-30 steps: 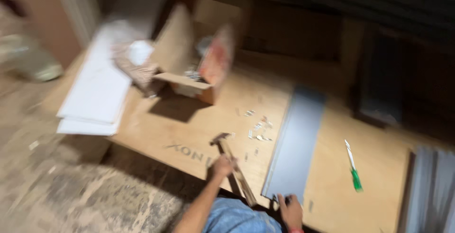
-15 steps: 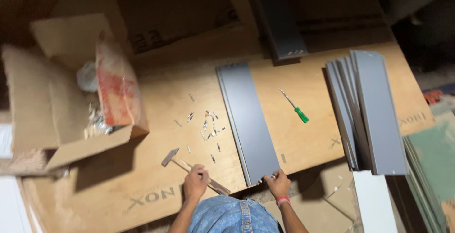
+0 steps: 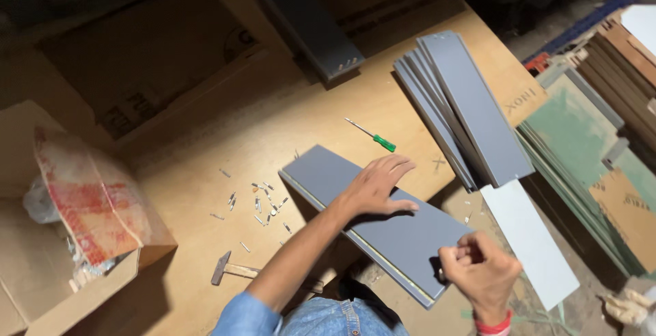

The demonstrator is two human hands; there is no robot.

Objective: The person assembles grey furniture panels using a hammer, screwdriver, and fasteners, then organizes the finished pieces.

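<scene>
Left hand (image 3: 378,184): laid flat, palm down, fingers spread and thumb out, pressed on top of grey panel (image 3: 383,223). Sleeve of blue cloth at the forearm, toward the wearer.

Right hand (image 3: 480,269): curled into a loose fist, fingertips pinched together at the near end of the same panel, just beside its corner. Whether something small is held in the pinch: cannot tell. Red band at the wrist.

Grey panel: long, flat, lying under the left palm and running from beyond the left hand's far side to just under the right hand; pale edge strip visible along the side nearest the wearer. Rests on wooden board (image 3: 260,138), near end overhanging the board's edge.

Left of the left hand, near: scattered small metal screws (image 3: 263,199) on the board. Further left and toward the wearer, beside the left forearm: hammer (image 3: 229,269), lying flat, head pointing away from the arm.

Beyond the left hand's fingertips, near: screwdriver (image 3: 372,136) with green handle, lying flat on the board.

Right of and beyond the left hand: stack of grey panels (image 3: 465,107), fanned slightly, lying flat. Right of the right hand, just beside: white panel (image 3: 533,240), lying lower than the board.

Far left of both hands: open cardboard box (image 3: 41,268), with red-and-white printed bag (image 3: 92,203) draped over its rim.
</scene>
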